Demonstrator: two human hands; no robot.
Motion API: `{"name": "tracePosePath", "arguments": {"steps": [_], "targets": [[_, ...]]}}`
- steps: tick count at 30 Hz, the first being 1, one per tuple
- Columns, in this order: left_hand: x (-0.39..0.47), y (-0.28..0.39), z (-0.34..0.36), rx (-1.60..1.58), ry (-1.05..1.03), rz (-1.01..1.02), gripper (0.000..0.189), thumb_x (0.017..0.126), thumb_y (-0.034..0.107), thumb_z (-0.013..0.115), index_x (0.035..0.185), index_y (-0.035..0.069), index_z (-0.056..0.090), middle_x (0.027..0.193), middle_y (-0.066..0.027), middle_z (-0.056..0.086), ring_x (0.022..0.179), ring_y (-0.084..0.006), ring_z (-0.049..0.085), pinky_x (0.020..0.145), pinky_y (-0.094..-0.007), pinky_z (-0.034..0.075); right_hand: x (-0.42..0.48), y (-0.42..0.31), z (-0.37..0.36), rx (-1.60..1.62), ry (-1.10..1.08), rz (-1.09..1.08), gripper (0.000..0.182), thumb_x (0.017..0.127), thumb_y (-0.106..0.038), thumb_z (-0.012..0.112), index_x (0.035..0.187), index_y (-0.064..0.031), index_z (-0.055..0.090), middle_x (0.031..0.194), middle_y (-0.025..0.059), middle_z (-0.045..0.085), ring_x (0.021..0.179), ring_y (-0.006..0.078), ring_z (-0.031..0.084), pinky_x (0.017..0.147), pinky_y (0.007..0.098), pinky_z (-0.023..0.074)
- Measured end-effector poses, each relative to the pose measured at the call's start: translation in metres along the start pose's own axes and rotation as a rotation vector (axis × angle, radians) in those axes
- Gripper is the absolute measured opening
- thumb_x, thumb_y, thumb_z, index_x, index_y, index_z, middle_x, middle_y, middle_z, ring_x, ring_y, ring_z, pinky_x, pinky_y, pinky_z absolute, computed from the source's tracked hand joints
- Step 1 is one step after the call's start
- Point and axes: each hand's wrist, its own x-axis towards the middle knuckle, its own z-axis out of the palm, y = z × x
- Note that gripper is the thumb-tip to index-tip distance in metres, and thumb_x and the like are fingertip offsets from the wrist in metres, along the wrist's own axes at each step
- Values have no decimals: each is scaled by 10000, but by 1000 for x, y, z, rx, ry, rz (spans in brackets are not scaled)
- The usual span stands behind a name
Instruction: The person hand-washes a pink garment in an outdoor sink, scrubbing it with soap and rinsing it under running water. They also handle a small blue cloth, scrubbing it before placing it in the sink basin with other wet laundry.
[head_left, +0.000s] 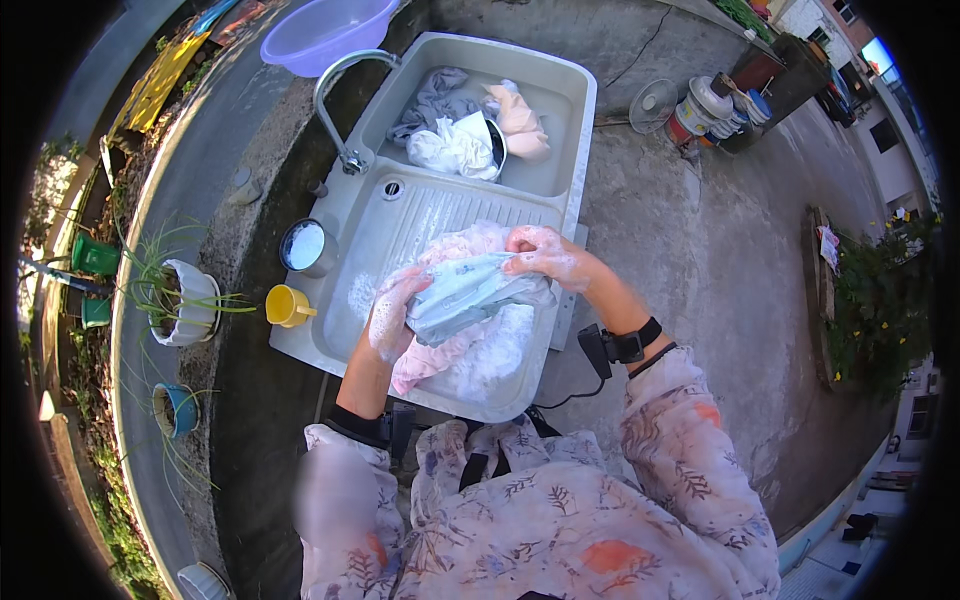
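Observation:
A wet light-blue cloth garment (472, 292) is stretched between my two soapy hands above the ribbed washboard (450, 206) of a laundry sink. My left hand (394, 311) grips its left end, and my right hand (546, 259) pinches the upper right edge. Beneath it lies a pink garment (435, 360), partly covered by the blue one. White suds (499, 352) are heaped beside the pink fabric, toward my body. In the far basin (559, 112) sit a grey garment (442, 90), a white cloth (450, 146) and a peach cloth (517, 120).
A curved metal faucet (322, 97) rises at the sink's left. On the left ledge stand a dark cup of white powder or foam (306, 246) and a yellow mug (289, 306). Beyond are a purple basin (330, 37) and a potted plant (184, 304). Stacked buckets (701, 112) stand far right.

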Motion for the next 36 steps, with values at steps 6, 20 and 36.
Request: {"name": "tracePosePath", "arguments": {"steps": [6,20,36], "targets": [[34,-63,6,-180,160,-80,350,914,334,435,1124,74,539,1052,-71,588,969,-187,575,825,-314,477,13,-7,135,-624,513,-624,187,799,-231,579,752,-51,560,584,170,574,515,353,573,509,421,467],[-1,-13,-5,14,-304,-291,368,900,184,518,1220,8,478,1096,-86,593,1009,-188,577,891,-322,448,38,-3,52,-417,776,-345,247,859,-246,542,776,-23,608,658,185,593,662,356,600,620,414,459],[10,14,-25,-61,-350,-186,379,877,199,444,1197,-3,464,1077,-142,584,954,-267,602,838,-395,503,6,46,55,354,137,-18,233,830,-274,595,881,-52,544,871,51,603,812,136,574,725,348,449]]}}
